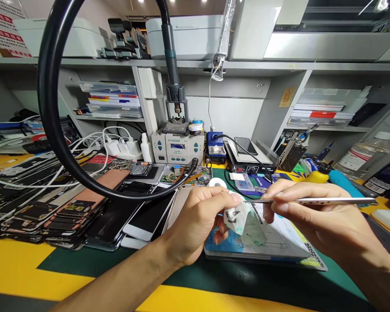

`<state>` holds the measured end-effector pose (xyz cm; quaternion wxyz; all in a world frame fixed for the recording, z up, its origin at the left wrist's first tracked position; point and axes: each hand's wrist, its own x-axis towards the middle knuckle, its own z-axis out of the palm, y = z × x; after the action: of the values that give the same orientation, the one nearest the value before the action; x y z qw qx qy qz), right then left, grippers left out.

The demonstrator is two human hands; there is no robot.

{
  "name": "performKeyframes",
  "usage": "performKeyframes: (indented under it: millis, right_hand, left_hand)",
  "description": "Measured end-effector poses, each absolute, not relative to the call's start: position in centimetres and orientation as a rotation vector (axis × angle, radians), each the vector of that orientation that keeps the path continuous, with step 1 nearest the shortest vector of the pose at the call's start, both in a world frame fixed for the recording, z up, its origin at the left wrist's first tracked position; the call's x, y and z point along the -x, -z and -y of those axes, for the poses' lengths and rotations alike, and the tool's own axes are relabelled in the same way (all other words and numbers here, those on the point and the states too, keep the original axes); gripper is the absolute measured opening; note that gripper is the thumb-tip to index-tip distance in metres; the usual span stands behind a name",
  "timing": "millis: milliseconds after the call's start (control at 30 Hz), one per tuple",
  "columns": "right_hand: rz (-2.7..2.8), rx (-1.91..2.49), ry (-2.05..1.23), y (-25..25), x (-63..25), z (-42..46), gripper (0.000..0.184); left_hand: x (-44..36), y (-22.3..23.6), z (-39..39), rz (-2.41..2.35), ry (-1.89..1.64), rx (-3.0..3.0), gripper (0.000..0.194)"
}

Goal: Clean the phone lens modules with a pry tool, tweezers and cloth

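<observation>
My left hand (203, 216) pinches a crumpled white wipe (235, 221) marked with black and green smudges. My right hand (307, 210) is closed around slim metal tweezers (333, 201), held nearly level. Their tip points left and meets the wipe at my left thumb and fingertips; whether the wipe is folded around the tip is hidden. Just below the wipe, a pale flat panel (258, 234) with green stains lies on a printed stack of paper (289, 247). The stack rests on the green mat (240, 277).
Stacked phones and phone parts (81, 199) crowd the left. A thick black hose (47, 86) loops in front, joined to a hot-air station (178, 149). Behind the hands are a parts tray (201, 175) and a soldering iron stand (216, 147). A clear bottle (364, 154) stands right.
</observation>
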<state>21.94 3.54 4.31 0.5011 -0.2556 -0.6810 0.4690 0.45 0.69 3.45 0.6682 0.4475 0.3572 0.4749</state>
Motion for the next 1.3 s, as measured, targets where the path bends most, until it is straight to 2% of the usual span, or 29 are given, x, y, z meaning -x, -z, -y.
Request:
performKeyframes:
  millis: [167, 533, 700, 1300]
  right_hand:
    - [1.636, 0.571, -1.166, -4.09, -21.88, -3.60, 0.013]
    - [1.583, 0.581, -1.270, -4.21, -21.90, -3.67, 0.008]
    - [1.558, 0.555, -1.340, -4.24, -21.82, -3.75, 0.013]
    - [1.558, 0.524, -1.320, -4.16, -21.78, -4.26, 0.011]
  left_hand:
    - [-0.47, -3.37, -0.78, -0.790, -1.082, -1.007, 0.033]
    - [-0.57, -3.46, -0.70, -0.747, -1.103, -1.006, 0.029]
    - [-0.65, -3.55, -0.64, -0.752, -1.109, -0.999, 0.029]
    - [-0.71, -3.47, -0.72, -0.815, -1.142, -1.006, 0.032]
